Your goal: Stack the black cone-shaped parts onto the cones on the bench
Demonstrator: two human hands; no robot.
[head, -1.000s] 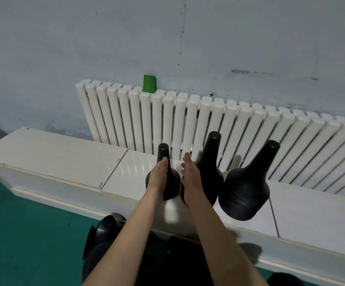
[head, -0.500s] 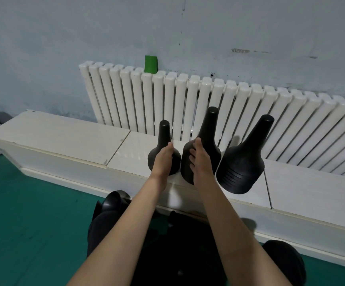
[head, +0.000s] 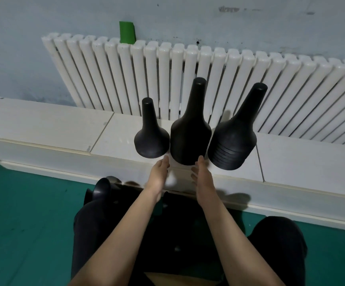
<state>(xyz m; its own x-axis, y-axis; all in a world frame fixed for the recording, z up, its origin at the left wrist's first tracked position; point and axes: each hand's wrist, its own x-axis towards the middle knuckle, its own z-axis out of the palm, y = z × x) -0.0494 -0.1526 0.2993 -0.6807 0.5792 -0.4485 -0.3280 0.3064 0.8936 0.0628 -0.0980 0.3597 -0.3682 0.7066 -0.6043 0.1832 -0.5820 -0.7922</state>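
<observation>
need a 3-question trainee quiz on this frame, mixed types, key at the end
1. True or false: the left hand grips a cone.
2. How many cone stacks stand on the bench? A two, B three, C five.
3. Fill in: the green tape is stuck to the wall just above the ___.
Key: 1 false, the left hand is open and holds nothing; 2 B; 3 radiator.

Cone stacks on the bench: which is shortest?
The leftmost stack: its tip sits clearly lower than those of the middle stack and the right stack.
</observation>
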